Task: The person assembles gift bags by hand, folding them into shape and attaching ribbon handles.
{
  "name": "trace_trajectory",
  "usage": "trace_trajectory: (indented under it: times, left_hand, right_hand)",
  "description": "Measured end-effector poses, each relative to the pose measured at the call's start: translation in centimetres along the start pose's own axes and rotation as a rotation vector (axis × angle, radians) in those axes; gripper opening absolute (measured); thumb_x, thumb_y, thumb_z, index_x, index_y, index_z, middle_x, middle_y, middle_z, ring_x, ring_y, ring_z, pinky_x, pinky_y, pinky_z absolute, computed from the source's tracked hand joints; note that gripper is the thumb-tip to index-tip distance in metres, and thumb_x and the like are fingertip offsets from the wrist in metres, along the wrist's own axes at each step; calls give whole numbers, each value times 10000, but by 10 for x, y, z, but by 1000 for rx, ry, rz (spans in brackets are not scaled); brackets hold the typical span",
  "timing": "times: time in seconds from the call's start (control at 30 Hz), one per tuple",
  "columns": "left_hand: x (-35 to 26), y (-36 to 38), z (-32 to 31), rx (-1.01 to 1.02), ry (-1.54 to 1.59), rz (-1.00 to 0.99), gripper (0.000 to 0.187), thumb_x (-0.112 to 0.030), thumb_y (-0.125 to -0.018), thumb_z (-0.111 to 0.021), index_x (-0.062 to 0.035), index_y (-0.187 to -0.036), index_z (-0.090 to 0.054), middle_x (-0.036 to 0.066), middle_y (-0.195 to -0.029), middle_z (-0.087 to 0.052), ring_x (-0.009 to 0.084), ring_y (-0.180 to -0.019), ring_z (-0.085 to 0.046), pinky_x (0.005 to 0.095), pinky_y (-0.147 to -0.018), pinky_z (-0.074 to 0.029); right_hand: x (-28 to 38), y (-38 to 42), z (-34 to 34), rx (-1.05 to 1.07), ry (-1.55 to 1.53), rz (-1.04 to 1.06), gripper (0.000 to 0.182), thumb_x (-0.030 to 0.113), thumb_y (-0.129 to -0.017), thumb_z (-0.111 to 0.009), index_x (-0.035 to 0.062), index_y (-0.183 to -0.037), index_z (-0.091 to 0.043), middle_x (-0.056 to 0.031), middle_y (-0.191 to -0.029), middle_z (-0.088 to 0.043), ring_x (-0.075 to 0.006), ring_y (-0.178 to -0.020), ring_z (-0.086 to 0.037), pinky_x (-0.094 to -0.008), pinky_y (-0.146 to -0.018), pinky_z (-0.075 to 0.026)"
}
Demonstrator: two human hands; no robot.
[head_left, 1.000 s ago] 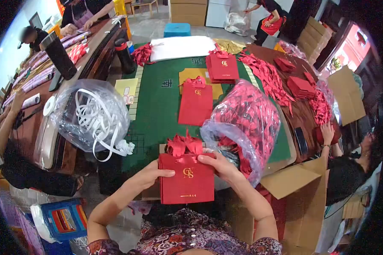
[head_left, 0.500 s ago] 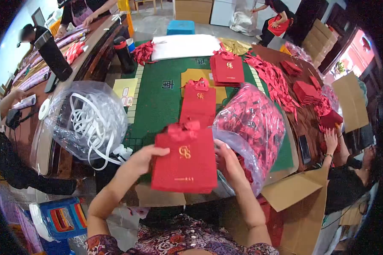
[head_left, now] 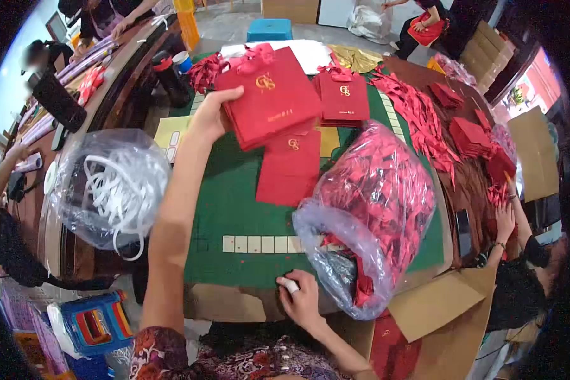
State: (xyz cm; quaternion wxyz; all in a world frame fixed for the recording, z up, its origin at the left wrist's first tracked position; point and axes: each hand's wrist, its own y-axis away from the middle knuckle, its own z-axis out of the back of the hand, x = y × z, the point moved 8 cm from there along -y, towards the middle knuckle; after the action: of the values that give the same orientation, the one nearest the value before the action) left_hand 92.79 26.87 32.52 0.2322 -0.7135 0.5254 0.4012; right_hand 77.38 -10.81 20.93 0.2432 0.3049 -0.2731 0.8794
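Note:
My left hand (head_left: 212, 114) is closed on the left edge of a stack of red paper gift bags (head_left: 269, 95) with gold lettering and red ribbon bows. The stack is held up, tilted, over the far part of the green mat. Beneath it lies another red gift bag (head_left: 288, 168), its upper part hidden. My right hand (head_left: 302, 299) is low at the mat's near edge, fingers loosely bent and apart, with a white wrap on one digit and nothing visible in it. Right of that hand lies a clear plastic bag full of red ribbon (head_left: 377, 190), its mouth toward me.
Another stack of red bags (head_left: 343, 98) stands at the far right of the mat. A clear bag of white ribbon (head_left: 117, 190) is on the left, near a dark bottle (head_left: 171, 82). An open cardboard box (head_left: 437, 294) sits at lower right. A co-worker's hands (head_left: 504, 221) handle red pieces.
My left hand has carried the bag stack up and away from me. My right hand has left the stack and dropped to the near edge. The ribbon bag's mouth has shifted left.

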Motion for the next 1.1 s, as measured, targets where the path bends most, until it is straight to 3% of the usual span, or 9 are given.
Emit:
trace_trajectory:
  times: [0.1,0.23,0.43,0.5,0.57,0.63,1.0,1.07,1.1]
  left_hand:
    - [-7,-54,12,-33,-39,-51,410,-110,-865,-687,-37,-1254,-580,100,-1181,-686,242,-1074,-670,431,-974,-526]
    - [5,-120,44,-126,-31,34,434,-76,-867,-667,-66,-1285,-554,116,-1238,-659,273,-1111,-657,465,-989,-523]
    - [29,-177,80,-157,-44,-25,462,-85,-843,-699,-68,-1283,-562,123,-1218,-673,297,-1103,-659,505,-1015,-503]
    - [50,-198,97,-157,-30,123,466,-112,-835,-716,-68,-1274,-567,118,-1215,-674,297,-1104,-658,509,-1014,-503]
    - [63,-208,97,-113,-55,104,402,-145,-859,-693,-58,-1236,-585,122,-1185,-679,291,-1066,-667,482,-949,-538]
    - [78,-213,101,-184,-132,97,372,-150,-876,-687,-42,-1219,-593,119,-1188,-681,278,-1048,-674,472,-952,-537]
    - [105,-211,88,-57,-158,282,374,-135,-933,-655,-17,-1276,-564,148,-1223,-665,258,-1094,-662,436,-1009,-517]
    - [104,-216,87,1,-190,326,393,-150,-922,-675,-20,-1276,-562,146,-1227,-664,255,-1102,-658,453,-1019,-510]
    - [103,-218,89,-5,-189,328,393,-150,-922,-675,-20,-1276,-562,146,-1227,-664,255,-1102,-658,453,-1019,-510]
  right_hand:
    - [-5,-4,-1,-12,-58,-30,283,48,-752,-744,109,-1023,-693,-112,-1023,-600,-342,-1006,-580,-439,-844,-470]
    - [-10,-2,-3,3,-87,-58,286,63,-749,-756,126,-1022,-702,-101,-1027,-602,-335,-1013,-582,-432,-836,-473]
    - [-12,-1,-4,22,-115,-86,306,72,-738,-774,137,-1030,-709,-79,-1025,-608,-324,-1021,-593,-424,-842,-492]
    - [-14,1,-6,31,-117,-87,333,130,-776,-752,148,-1104,-697,-73,-1072,-613,-314,-1065,-593,-410,-859,-479]
    - [-11,-4,-1,20,-107,-113,286,80,-741,-779,152,-1012,-722,-65,-1022,-620,-314,-1015,-605,-423,-841,-494]
    - [-3,-5,4,-2,-157,-20,325,79,-843,-706,104,-1156,-620,-196,-1082,-588,-408,-1024,-553,-517,-819,-459]
    - [-4,-8,2,26,-191,-51,312,75,-836,-698,110,-1139,-634,-184,-1097,-590,-409,-1014,-559,-509,-820,-455]
    - [-9,-7,1,5,-117,-127,279,87,-743,-779,156,-1008,-725,-65,-1020,-623,-310,-1011,-609,-418,-839,-494]
    - [-11,-6,0,10,-121,-128,279,87,-743,-779,156,-1008,-725,-65,-1020,-623,-310,-1011,-609,-418,-839,-494]
